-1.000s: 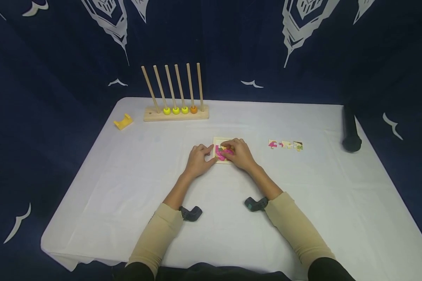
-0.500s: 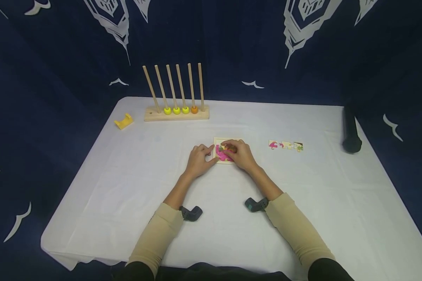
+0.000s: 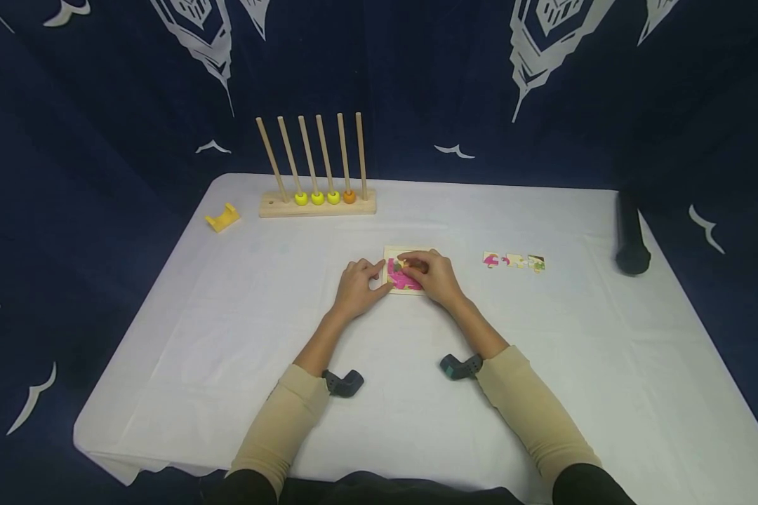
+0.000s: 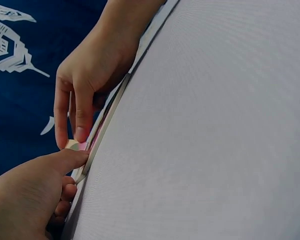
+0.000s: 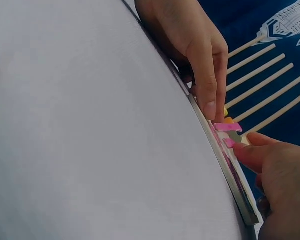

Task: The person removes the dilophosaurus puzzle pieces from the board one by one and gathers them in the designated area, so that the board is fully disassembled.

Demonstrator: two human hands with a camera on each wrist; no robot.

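Observation:
A small jigsaw puzzle board (image 3: pixel 391 250) with a pale frame and pink picture pieces lies mid-table. My left hand (image 3: pixel 357 289) holds the board at its left side, thumb at the near-left corner and index finger further up the edge. Over the board, my right hand (image 3: pixel 438 280) pinches a puzzle piece (image 5: pixel 234 135) between thumb and fingers. The right wrist view shows this piece pink and grey, tilted and standing up from the board. In the left wrist view, my left thumb (image 4: pixel 72 159) lies along the board's rim. The right hand hides the board's right part.
Several loose puzzle pieces (image 3: pixel 514 261) lie in a row to the right. A wooden peg stand (image 3: pixel 317 205) with yellow and orange beads stands at the back left, near a yellow curved block (image 3: pixel 222 218). A black cylindrical object (image 3: pixel 632 238) sits at the right edge.
My right hand has shifted very slightly to the right over the board, and more of the pink pieces shows beneath its fingers. The left hand stays in place.

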